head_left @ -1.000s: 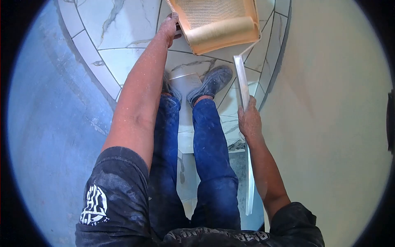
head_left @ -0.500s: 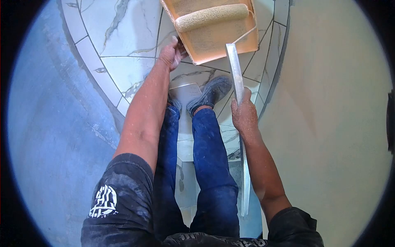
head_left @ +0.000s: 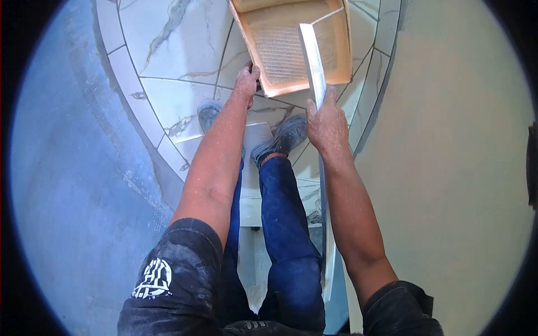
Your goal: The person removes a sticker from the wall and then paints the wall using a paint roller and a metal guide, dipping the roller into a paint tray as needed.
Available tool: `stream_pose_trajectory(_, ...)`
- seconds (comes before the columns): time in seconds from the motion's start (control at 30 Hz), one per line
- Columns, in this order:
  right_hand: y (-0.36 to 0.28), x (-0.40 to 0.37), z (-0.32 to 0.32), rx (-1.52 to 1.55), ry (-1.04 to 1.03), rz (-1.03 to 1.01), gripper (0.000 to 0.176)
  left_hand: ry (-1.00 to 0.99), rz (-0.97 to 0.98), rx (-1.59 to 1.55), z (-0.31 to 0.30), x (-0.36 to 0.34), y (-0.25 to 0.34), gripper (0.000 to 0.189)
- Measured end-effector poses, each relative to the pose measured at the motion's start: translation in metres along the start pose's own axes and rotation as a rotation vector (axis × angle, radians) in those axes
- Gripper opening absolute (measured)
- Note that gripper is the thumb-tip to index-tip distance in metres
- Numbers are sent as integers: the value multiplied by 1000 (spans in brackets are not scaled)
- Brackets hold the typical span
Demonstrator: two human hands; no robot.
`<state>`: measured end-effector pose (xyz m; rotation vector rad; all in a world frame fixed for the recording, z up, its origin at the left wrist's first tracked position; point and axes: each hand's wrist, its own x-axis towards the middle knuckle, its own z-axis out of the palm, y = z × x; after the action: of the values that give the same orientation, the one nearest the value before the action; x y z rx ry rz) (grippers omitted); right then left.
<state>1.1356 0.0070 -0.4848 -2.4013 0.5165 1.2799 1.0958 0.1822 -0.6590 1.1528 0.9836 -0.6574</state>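
Note:
An orange, paint-coated roller tray (head_left: pixel 342 53) sits over the tiled floor, its ridged bottom showing. My left hand (head_left: pixel 246 85) is at its near left corner, fingers curled at the rim and partly hidden. My right hand (head_left: pixel 328 123) is wrapped round the long metal handle (head_left: pixel 312 61) of a paint roller. The handle's wire frame (head_left: pixel 328 15) runs over the tray's right side to the roller cover (head_left: pixel 269 4), which lies in the far part of the tray, cut off by the top of the view.
My shoes (head_left: pixel 288 134) stand on marbled white tiles (head_left: pixel 168 106) just this side of the tray. A curved tile border (head_left: pixel 131 84) meets the bluish wall (head_left: pixel 73 179) on the left. To the right is a beige wall (head_left: pixel 448 168).
The roller has moved up the tray to its far end, uncovering the ridged bottom. My right hand has gone forward with the handle. My left hand has shifted slightly right along the tray's corner.

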Motion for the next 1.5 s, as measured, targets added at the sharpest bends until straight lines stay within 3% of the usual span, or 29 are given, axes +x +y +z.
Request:
stream_pose_trajectory(0.07,-10,12,4,22,54,-4,46,59,-90,48,5,-8,15,52)
stream_pose_trajectory(0.33,-8,25,6,-18,66,-48,44,11,-16,169,-9,3,1,54)
stream_pose_trajectory(0.4,-8,15,-9,-37,-6,-7,42,68,-143,38,-6,0,2,53)
stream_pose_trajectory(0.6,20,-15,-8,-110,-79,39,43,25,-146,-149,0,-2,-2,48)
stream_pose_trajectory(0.73,39,-37,13,-30,-39,49,46,79,-147,-89,-2,0,-4,47)
stream_pose_trajectory(0.93,87,-74,31,5,-97,101,49,-15,-168,-188,-8,0,-5,47)
stream_pose_trajectory(1.1,121,-92,39,3,-115,152,49,-223,-190,-432,-26,9,0,54)
stream_pose_trajectory(1.2,135,-102,45,-15,-132,149,50,-147,-89,-232,-28,20,14,58)
stream_pose_trajectory(1.33,149,-117,46,-69,-176,190,50,-107,-43,42,-20,26,38,47)
stream_pose_trajectory(1.5,156,-118,56,-30,-128,171,50,-93,-33,22,-15,25,45,47)
